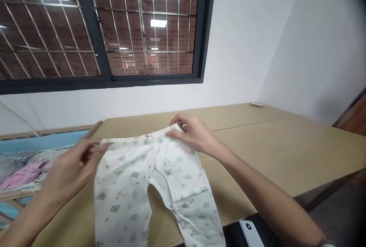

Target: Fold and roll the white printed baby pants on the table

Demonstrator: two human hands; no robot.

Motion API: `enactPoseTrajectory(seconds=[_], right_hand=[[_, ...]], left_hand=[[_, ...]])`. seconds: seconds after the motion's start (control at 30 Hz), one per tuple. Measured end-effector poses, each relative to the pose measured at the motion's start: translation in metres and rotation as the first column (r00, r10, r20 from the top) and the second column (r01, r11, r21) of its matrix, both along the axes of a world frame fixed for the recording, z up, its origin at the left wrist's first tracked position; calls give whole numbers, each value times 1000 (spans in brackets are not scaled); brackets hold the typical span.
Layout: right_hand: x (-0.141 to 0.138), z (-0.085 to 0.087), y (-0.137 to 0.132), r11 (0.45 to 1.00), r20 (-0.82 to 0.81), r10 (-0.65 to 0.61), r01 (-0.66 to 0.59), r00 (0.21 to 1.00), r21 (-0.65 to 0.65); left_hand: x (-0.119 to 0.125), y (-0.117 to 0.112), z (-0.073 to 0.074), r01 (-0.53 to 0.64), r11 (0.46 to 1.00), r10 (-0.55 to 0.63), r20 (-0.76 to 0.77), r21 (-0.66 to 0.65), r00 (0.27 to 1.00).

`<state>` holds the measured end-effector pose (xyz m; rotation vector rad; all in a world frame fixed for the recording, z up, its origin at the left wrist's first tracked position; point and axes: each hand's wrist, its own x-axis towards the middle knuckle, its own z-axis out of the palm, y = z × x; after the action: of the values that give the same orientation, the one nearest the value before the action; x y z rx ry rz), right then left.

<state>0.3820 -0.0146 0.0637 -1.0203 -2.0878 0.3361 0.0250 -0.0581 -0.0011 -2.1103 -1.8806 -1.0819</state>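
A small pair of white trousers [134, 174], printed with green and grey animal figures and dots, hangs stretched by its waistband between my hands. My left hand [73, 167], a little blurred, pinches the left corner of the waistband. At the right corner, my right hand [191, 132] grips the waistband between thumb and fingers. Both legs hang down toward me over the tan tabletop, and their lower ends run out of view at the bottom.
The tan tabletop [286, 144] extends to the right. To the left stands a wooden-railed crib [94, 128] with blue lining and a pink cloth [25, 174]. A white phone [251, 233] lies below the front edge. Behind is a barred window [143, 29]; a small flat object [256, 105] rests at the back.
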Motion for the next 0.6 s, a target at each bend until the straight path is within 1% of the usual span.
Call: enactPoseTrajectory(seconds=[0.03,0.07,0.13,0.23,0.3,0.33,0.37,0.43,0.5,0.6], right_hand=[[2,-14,20,999,57,-4,7,998,-44],[4,-30,40,995,107,8,2,994,-95],[4,-64,77,981,170,45,-11,984,-193],[0,-115,120,969,215,1,52,977,-243],[-4,-145,141,963,232,-37,96,972,-252],[-6,-158,150,961,241,-53,115,969,-253],[-8,-169,158,959,252,-71,136,965,-250],[-14,-188,173,958,279,-115,181,953,-223],[-19,-201,188,957,311,-167,230,936,-176],[-23,-214,207,949,366,-238,296,900,-109]], left_hand=[[5,20,-10,50,997,-51,-18,-66,999],[10,40,-22,72,986,-78,-33,-151,996],[19,74,-52,108,960,-121,-33,-260,992],[27,108,-101,116,949,-131,-34,-294,991],[29,124,-129,99,948,-117,-42,-302,992],[30,132,-139,82,948,-101,-48,-307,994],[31,139,-148,59,948,-80,-55,-313,995],[31,157,-160,8,946,-33,-72,-323,997],[33,175,-167,-41,944,10,-96,-328,995],[39,199,-172,-99,940,55,-142,-326,988]])
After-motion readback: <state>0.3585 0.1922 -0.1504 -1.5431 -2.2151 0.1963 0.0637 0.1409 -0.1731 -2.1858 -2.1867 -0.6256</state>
